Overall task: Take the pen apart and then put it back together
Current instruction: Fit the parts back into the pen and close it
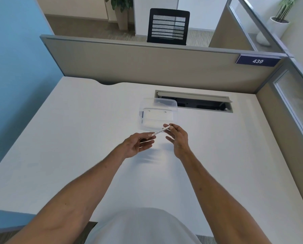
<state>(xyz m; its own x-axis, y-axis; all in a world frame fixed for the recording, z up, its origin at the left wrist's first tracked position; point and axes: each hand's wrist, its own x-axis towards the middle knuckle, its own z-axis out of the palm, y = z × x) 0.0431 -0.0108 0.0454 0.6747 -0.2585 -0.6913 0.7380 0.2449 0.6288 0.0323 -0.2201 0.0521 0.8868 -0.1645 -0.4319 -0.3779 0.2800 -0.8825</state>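
Slim white plastic pen [161,131] pinched endwise, eight-to-two o'clock, between left hand [138,144] and right hand [178,138], both gripping.

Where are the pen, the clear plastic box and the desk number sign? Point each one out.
pen [161,131]: head view, middle of the white barrel.
clear plastic box [166,100]: head view, far rim.
desk number sign [257,61]: head view, on the digits 439.

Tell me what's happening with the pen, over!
Both hands up over the desk. Left hand and right hand each pinch one end of the white pen. Pen looks whole. Clear box just behind, nothing blocking.
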